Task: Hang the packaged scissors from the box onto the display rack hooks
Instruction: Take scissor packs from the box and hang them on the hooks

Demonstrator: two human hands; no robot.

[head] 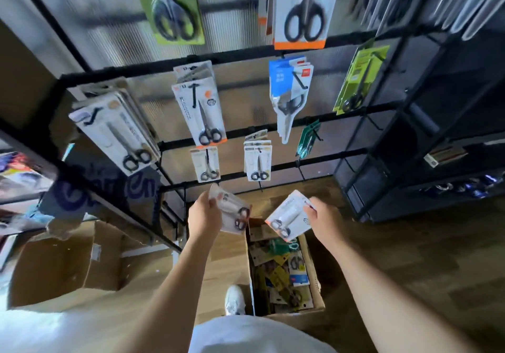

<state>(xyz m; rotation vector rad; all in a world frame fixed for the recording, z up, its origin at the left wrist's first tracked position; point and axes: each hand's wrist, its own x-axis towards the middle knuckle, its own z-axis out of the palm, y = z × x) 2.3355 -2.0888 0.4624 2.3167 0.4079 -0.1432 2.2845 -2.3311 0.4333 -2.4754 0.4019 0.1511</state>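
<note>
My left hand (204,215) grips a white packaged pair of scissors (234,214) by its top edge, just below the lowest rack bar (314,161). My right hand (325,221) pinches a second white scissors pack (288,217) by its upper corner, above the open cardboard box (314,276). The box sits on the floor in front of me and holds several more packs in green, yellow and blue. The black display rack carries many hung packs, among them two small white ones (205,163) (257,162) on the low hooks.
A black mesh shelf unit (410,134) stands at the right. An empty open carton (62,262) lies on the floor at the left. My white shoe (234,299) is beside the box. Wooden floor stretches to the right.
</note>
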